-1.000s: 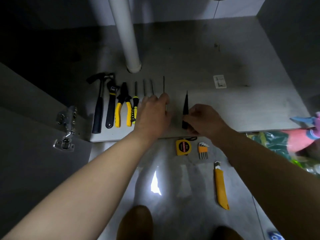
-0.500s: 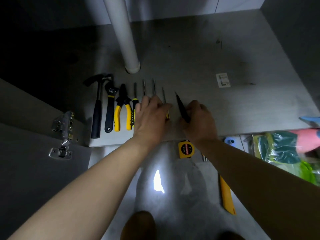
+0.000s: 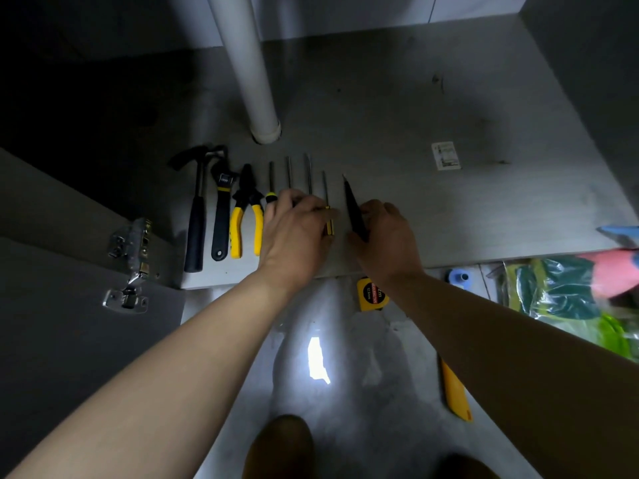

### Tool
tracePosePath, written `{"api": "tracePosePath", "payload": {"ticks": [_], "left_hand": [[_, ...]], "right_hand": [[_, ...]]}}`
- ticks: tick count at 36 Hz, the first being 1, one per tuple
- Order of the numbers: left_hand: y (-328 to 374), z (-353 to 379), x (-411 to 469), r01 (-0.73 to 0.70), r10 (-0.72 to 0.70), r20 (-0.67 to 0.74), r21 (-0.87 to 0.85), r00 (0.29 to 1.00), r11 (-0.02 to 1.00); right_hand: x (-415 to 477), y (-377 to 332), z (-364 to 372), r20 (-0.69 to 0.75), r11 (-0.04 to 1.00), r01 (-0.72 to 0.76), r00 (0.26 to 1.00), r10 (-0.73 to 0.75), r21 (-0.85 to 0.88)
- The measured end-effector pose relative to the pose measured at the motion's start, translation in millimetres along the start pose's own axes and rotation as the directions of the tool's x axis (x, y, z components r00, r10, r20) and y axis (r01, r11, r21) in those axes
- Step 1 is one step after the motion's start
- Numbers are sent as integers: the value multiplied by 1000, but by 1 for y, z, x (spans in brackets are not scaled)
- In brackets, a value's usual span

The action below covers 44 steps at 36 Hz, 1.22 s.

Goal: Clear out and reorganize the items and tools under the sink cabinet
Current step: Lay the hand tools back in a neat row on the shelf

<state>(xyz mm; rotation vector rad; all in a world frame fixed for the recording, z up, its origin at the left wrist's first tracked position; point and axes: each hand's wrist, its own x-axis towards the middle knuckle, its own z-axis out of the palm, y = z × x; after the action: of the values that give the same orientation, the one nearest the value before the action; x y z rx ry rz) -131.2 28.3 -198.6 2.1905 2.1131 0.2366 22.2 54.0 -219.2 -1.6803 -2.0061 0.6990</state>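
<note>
Mostly my left hand point(image 3: 297, 233) hides the screwdrivers' point(image 3: 289, 171) handles at frame centre, its grasp impossible to tell. My right hand point(image 3: 387, 236) pinches the black probe point(image 3: 352, 209), its lower end covered, on the cabinet floor point(image 3: 484, 209).

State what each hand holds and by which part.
The right hand pinches the black pointed tool by its lower handle. The left hand lies over the screwdriver handles; whether it grips one cannot be told.
</note>
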Motion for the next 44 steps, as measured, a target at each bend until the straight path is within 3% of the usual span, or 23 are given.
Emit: {"api": "tracePosePath", "payload": {"ticks": [9,13,15,17,20,22,25,27,34,40,44], "left_hand": [[-1,1,-5,6,-6,12,-8,1000,1000],[11,1,-20,1,-14,-178,-77,984,997],[25,2,-33,-105,56,-304,-150,951,983],[43,8,-48,-280,188,-337,-247,922,928],[67,25,-77,-388,358,-152,-387,922,836],[74,44,-91,-393,435,34,-372,900,841],[71,68,-97,-305,386,286,-288,877,908],[67,79,-92,-300,362,375,-216,853,929],[57,97,-67,-255,297,538,-154,789,955],[60,97,-71,-321,301,550,-62,779,945],[45,95,-87,-330,325,547,-94,772,939]], "right_hand": [[4,4,-8,83,999,49,995,-50,14],[5,12,-41,156,983,181,972,-175,-23],[1,19,-65,203,966,251,950,-235,-57],[-8,29,-88,259,947,302,929,-265,-114],[-29,47,-107,393,904,365,882,-259,-223],[-46,62,-107,524,884,371,833,-181,-285],[-65,85,-95,648,866,300,761,37,-401],[-72,95,-81,672,860,250,728,136,-445],[-75,102,-31,630,862,193,758,172,-468],[-73,102,-6,527,821,173,831,175,-544],[-73,108,-1,502,830,62,820,273,-554]]}}
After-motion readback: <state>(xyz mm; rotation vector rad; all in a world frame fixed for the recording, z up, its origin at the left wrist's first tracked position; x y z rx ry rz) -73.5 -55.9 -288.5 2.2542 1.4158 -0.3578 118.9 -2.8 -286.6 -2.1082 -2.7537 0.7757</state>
